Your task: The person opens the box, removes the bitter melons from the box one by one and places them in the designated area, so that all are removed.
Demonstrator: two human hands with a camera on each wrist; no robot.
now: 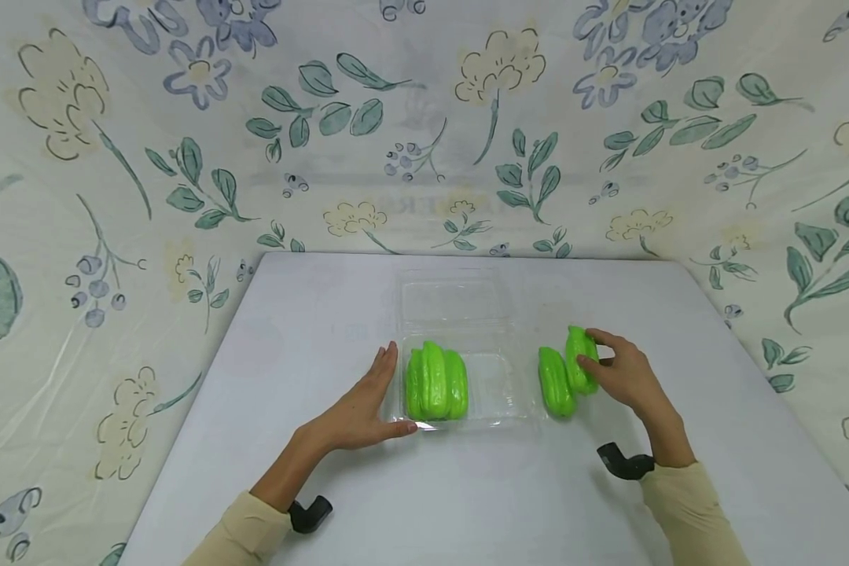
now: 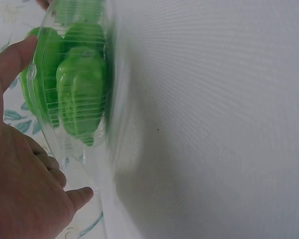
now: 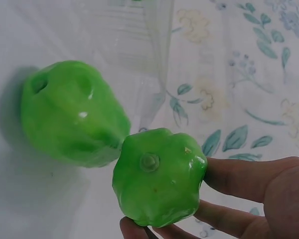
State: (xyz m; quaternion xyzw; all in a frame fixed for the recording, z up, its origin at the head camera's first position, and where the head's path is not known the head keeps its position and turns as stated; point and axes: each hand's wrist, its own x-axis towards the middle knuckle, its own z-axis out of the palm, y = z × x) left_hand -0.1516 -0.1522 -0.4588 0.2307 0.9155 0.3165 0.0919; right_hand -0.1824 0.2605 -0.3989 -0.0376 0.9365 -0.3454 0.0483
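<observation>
A clear plastic clamshell box (image 1: 491, 389) lies opened on the table, its lid (image 1: 453, 303) folded to the back. Several glossy green, ridged toy vegetables (image 1: 435, 381) sit side by side in the box's left part. My left hand (image 1: 357, 413) spreads around the box's left side, fingers straight, with the thumb touching the rim in the left wrist view. Right of the box, my right hand (image 1: 630, 377) pinches a green toy vegetable (image 1: 578, 358) between thumb and fingers; its rounded end with a small nub (image 3: 149, 162) faces the right wrist camera. Another green toy vegetable (image 1: 556, 383) lies beside it.
The white table (image 1: 467, 495) has its back edge against a flower-patterned cloth (image 1: 424, 204), which also hangs at both sides. A black curved wrist mount (image 1: 626, 462) sticks out from the right wrist, and a similar mount (image 1: 311, 515) from the left.
</observation>
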